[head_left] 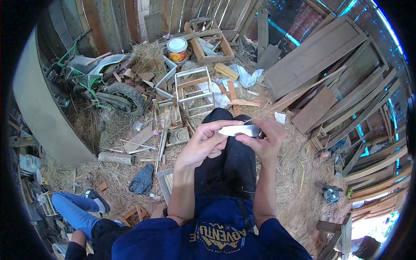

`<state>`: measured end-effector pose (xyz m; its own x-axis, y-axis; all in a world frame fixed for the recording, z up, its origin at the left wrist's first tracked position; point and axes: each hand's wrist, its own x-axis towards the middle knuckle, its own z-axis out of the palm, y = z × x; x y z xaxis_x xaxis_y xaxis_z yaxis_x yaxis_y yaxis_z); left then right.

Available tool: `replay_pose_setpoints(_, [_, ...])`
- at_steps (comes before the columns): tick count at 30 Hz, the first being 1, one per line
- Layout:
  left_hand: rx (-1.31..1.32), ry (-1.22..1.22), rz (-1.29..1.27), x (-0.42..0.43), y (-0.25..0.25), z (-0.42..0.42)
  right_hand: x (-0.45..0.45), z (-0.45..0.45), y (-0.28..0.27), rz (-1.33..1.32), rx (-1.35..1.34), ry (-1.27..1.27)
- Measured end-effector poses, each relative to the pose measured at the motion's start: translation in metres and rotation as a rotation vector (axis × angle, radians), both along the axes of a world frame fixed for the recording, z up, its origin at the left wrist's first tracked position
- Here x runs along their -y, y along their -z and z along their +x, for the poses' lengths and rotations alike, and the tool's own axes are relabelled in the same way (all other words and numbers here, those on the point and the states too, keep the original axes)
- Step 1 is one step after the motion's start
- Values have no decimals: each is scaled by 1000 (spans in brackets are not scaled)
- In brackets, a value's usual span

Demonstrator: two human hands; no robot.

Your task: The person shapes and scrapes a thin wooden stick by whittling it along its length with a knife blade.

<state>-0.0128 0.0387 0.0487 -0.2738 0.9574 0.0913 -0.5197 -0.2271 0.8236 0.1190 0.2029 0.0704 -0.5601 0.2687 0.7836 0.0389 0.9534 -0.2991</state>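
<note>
In front of my knees, my left hand (pixel 203 144) pinches a pale, smooth, round-ended piece (pixel 228 130) between thumb and fingers. Closed around the other side, my right hand (pixel 269 138) grips a shiny, blade-like metal tool (pixel 250 130) with a dark end by the fingers. The metal lies against the pale piece or overlaps it; where one stops and the other begins I cannot tell. A thin sliver sticks up just above them. Both hands are above my dark trousers (pixel 225 169).
Another person's jeans-clad leg (pixel 76 212) is at lower left. Ahead lie a pale wooden frame (pixel 195 93), a paint bucket (pixel 177 50) and a motorbike (pixel 108 93). Boards (pixel 314 56) lean at right. A circular saw (pixel 331 193) rests on the straw floor (pixel 290 208).
</note>
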Motion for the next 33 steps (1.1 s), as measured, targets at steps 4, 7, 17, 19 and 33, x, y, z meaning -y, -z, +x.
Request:
replay_pose_setpoints(4, [12,2,14,1,-1,-1,-1,0,-1,14,-4,13])
replay_pose_setpoints(7, [16,-11,9,0,-1,-1,-2,1,3,12,-20,16])
replay_pose_setpoints(17, [5,-145,-7,12,11,-19,-2,-6,-9,-494,-49,243])
replay_pose_setpoints(19, [49,-176,12,7,8,-14,13,-18,3,-574,-75,99])
replay_pose_setpoints(33, [-55,-235,25,-1,21,-10,60,-37,20,-513,15,-66])
